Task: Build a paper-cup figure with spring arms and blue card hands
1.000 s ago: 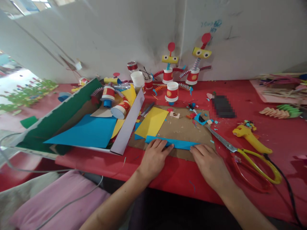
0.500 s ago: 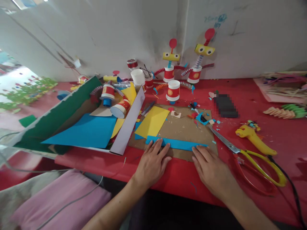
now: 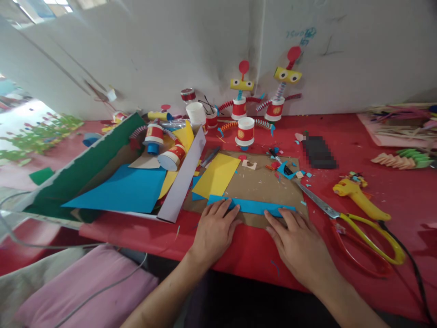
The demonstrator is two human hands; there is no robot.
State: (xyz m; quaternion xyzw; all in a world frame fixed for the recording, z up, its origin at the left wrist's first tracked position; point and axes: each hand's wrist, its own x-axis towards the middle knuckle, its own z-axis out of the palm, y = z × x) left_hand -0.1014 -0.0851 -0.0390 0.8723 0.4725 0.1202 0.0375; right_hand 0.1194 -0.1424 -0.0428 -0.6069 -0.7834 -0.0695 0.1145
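Observation:
A long blue paper strip (image 3: pixel 252 206), seemingly folded lengthwise, lies across the near part of a brown cardboard sheet (image 3: pixel 266 182). My left hand (image 3: pixel 216 228) rests with its fingertips on the strip's left part, fingers stretched out. On the right part press the fingertips of my right hand (image 3: pixel 297 241), its fingers spread. Neither hand is wrapped round anything. Just behind the strip's left end lies a yellow paper sheet (image 3: pixel 218 175). Scissors (image 3: pixel 327 209) with one yellow and one red handle lie to the right, their tip by the cardboard's edge.
Left stands an open box (image 3: pixel 116 141) holding blue paper (image 3: pixel 123 189) and cup figures. A paper-cup body (image 3: pixel 245 132) with spring arms stands behind the cardboard, two finished-looking robot figures (image 3: pixel 239 109) by the wall. Right lie a yellow glue gun (image 3: pixel 362 198) with a cord and a blurred-out dark object (image 3: pixel 319 152).
My right hand's fingers have shifted a little left along the blue strip and spread wider. My left hand stays at the strip's left part. The view has tilted slightly.

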